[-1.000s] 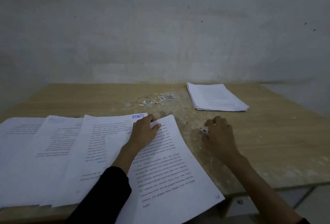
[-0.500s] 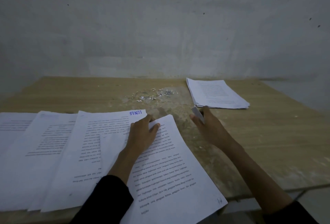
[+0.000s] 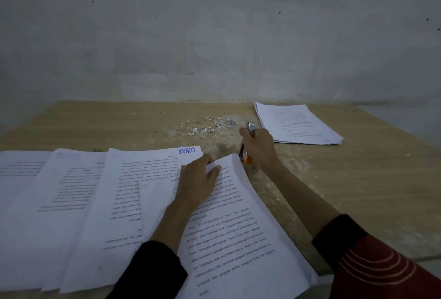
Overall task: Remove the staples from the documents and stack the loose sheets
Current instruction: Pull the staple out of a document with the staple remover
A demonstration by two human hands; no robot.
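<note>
Since a second ago, the right hand [image 3: 259, 148] has lifted the staple remover [image 3: 248, 146] off the table [image 3: 358, 179] and now grips it beside the top corner of the nearest document [image 3: 238, 227]. Left hand [image 3: 195, 184] lies flat, fingers spread, pinning that corner. If the pressure slackens as the tool bites, the page could tear.
</note>
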